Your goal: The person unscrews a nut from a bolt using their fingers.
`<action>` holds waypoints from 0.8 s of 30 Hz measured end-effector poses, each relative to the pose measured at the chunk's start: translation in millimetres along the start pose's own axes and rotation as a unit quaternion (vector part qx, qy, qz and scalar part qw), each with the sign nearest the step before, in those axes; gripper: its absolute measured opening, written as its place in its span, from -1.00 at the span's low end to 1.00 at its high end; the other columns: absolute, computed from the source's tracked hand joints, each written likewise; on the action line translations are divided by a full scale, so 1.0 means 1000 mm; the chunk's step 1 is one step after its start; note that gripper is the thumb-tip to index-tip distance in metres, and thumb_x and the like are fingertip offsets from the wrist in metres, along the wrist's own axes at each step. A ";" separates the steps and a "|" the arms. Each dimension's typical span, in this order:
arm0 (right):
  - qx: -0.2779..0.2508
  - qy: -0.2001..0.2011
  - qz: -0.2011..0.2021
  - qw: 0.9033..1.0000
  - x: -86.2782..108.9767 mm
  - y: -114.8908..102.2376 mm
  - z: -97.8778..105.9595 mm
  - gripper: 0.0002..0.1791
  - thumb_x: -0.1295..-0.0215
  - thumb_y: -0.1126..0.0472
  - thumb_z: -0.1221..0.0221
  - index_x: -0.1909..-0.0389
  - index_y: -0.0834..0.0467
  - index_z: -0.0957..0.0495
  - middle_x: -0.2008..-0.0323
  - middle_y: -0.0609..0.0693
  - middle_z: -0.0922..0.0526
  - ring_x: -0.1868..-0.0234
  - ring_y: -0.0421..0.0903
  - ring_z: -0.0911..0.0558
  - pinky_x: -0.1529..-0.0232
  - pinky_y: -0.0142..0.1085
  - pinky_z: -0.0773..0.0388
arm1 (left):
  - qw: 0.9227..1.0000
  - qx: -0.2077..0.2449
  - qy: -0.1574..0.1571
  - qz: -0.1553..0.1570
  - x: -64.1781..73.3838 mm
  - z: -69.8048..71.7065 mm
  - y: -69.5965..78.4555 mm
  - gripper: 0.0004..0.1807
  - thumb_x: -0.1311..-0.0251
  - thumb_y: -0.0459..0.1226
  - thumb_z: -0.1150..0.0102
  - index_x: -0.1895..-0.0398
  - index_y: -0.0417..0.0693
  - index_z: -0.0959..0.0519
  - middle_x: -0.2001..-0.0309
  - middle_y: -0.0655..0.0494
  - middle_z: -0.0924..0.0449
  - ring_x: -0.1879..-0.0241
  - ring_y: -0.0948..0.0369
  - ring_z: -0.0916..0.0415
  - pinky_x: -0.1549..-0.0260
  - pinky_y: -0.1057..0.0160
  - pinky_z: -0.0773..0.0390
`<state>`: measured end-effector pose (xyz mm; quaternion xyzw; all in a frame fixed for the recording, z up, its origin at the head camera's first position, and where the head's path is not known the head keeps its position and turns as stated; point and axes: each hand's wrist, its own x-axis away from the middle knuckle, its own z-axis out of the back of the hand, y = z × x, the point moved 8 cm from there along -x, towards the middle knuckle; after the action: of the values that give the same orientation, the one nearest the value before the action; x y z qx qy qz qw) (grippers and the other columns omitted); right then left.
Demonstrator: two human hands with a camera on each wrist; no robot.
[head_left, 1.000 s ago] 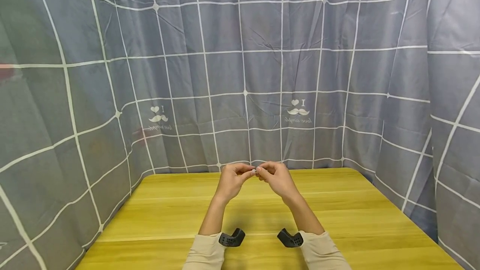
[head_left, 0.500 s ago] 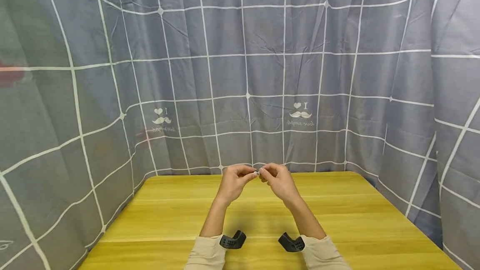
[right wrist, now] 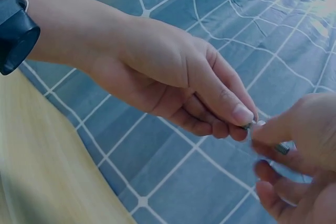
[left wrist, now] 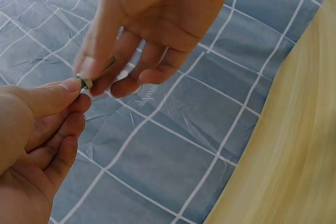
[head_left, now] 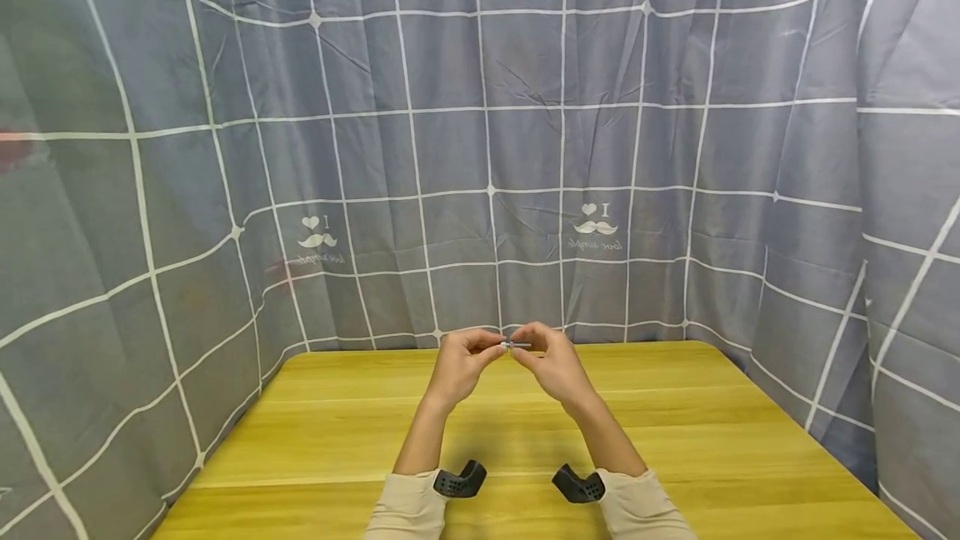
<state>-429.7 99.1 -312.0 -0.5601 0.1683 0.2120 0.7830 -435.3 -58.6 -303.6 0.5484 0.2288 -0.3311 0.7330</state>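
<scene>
A small metal bolt with a thin grey shaft lies level between the hands in the head view. At its left end my left hand pinches it between thumb and forefinger, also plain in the left wrist view, where the left hand is at lower left. My right hand has thumb and forefinger around the bolt close to the left fingertips; the shaft points into its palm. In the right wrist view the threaded end of the bolt shows past the right hand, which is blurred. Fingertips hide the bolt's other end.
Below the hands spreads a yellow wooden table. A grey checked curtain hangs behind it and on both sides. Black wrist devices sit at both sleeve cuffs.
The right thumb and forefinger have spread wider, so the bolt's shaft now shows between them. The left hand keeps its pinch, and both hands stay nearly in place.
</scene>
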 end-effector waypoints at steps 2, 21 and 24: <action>-0.004 0.003 0.002 1.000 0.001 -0.001 0.002 -0.71 -0.38 0.35 -0.33 -0.08 0.15 -0.62 -0.09 0.11 -0.65 -0.19 0.20 -0.57 -0.15 0.15 -0.51 | 1.000 0.001 0.001 0.000 -0.001 0.000 0.001 -0.87 -0.30 -0.42 -0.36 0.16 -0.34 -0.77 0.22 -0.07 -0.76 0.27 0.09 -0.70 0.25 0.28 -0.65; 0.021 0.001 -0.036 0.999 0.000 0.006 0.000 -0.62 -0.46 0.05 -0.31 -0.15 0.18 -0.64 -0.02 0.08 -0.69 -0.01 0.10 -0.65 -0.02 0.09 -0.59 | 1.000 -0.002 0.013 0.001 -0.001 -0.002 0.004 -0.92 -0.25 -0.47 -0.38 0.23 -0.32 -0.77 0.28 -0.07 -0.76 0.31 0.05 -0.71 0.30 0.30 -0.64; 0.023 0.005 -0.039 0.999 0.001 0.008 0.001 -0.65 -0.53 0.02 -0.22 0.02 0.24 -0.72 0.17 0.03 -0.73 0.11 0.03 -0.67 0.00 0.06 -0.58 | 1.000 0.009 0.007 0.008 0.000 -0.003 0.001 -0.92 -0.26 -0.44 -0.38 0.23 -0.28 -0.78 0.28 -0.04 -0.77 0.30 0.05 -0.72 0.29 0.29 -0.64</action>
<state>-433.1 102.0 -318.2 -0.5494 0.1550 0.1741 0.8024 -434.4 -55.3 -303.7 0.5587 0.2268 -0.3234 0.7292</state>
